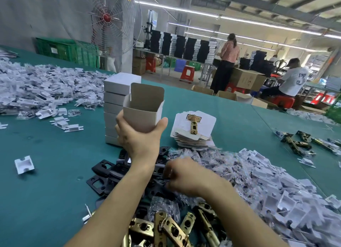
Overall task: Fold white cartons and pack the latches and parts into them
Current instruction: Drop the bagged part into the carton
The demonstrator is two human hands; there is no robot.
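Note:
My left hand [137, 136] grips an unfolded white carton [143, 111] from below, holding it upright above the table with its top flap standing open. My right hand [181, 174] is blurred, its fingers curled down among the black strike plates [105, 173] and small plastic bags of parts [186, 153]; what it holds is hidden. Brass latches [166, 228] lie in a heap at the near edge. Behind the carton stands a stack of closed white cartons [116, 106]. A pile of flat carton blanks [192, 130] carries one brass latch [193, 124].
White plastic inserts are heaped at the left [42, 92] and the right [276, 187] of the green table [46, 191]. More latches [299, 141] lie far right. A wall fan [107, 20], green crates [68, 51] and two working people [228, 62] are beyond.

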